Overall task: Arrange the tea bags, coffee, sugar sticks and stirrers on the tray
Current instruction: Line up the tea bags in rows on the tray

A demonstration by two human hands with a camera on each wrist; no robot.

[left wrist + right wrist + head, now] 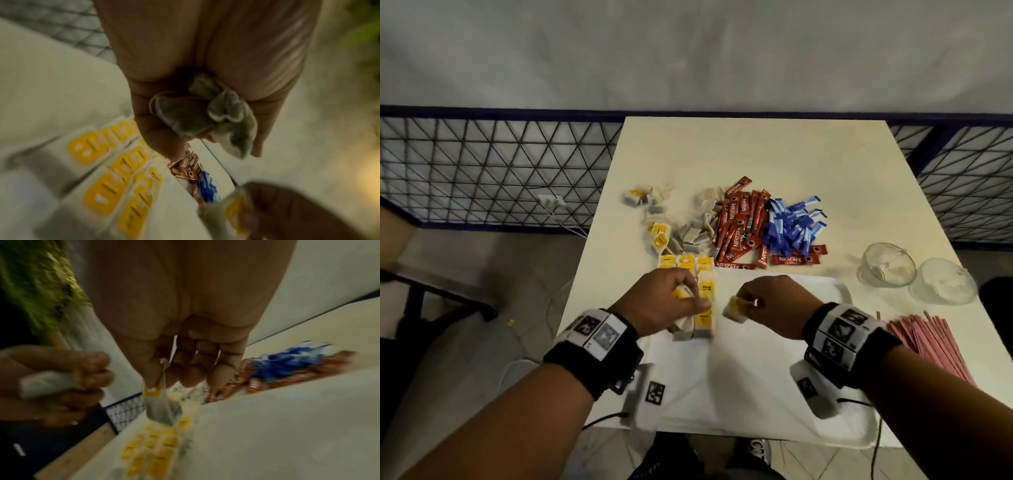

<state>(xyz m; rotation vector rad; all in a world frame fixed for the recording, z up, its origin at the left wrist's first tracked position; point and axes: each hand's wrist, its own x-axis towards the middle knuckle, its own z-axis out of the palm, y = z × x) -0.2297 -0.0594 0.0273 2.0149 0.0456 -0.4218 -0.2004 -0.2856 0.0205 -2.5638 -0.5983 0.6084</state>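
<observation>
Yellow-tagged paper tea bags (702, 298) lie in rows at the far left corner of the flat white tray (774, 387), which sits at the near edge of the cream table (753, 154). Over those rows the left hand (664, 301) has its fingers curled round a bunch of tea bags, their grey pouches (205, 118) crumpled in the palm in the left wrist view. Just to its right, apart from it, the right hand (777, 305) pinches a single tea bag (734, 308) between thumb and forefinger by its tagged top, the other fingers bent alongside; in the right wrist view the bag (158, 404) hangs above the tray. Beyond the tray, more loose tea bags (671, 226) are scattered beside a heap of red coffee sticks (743, 226) and blue sugar sticks (791, 226). Right of the tray lie thin pink stirrers (928, 342), and farther back two clear glass cups (887, 270) lie on their sides
</observation>
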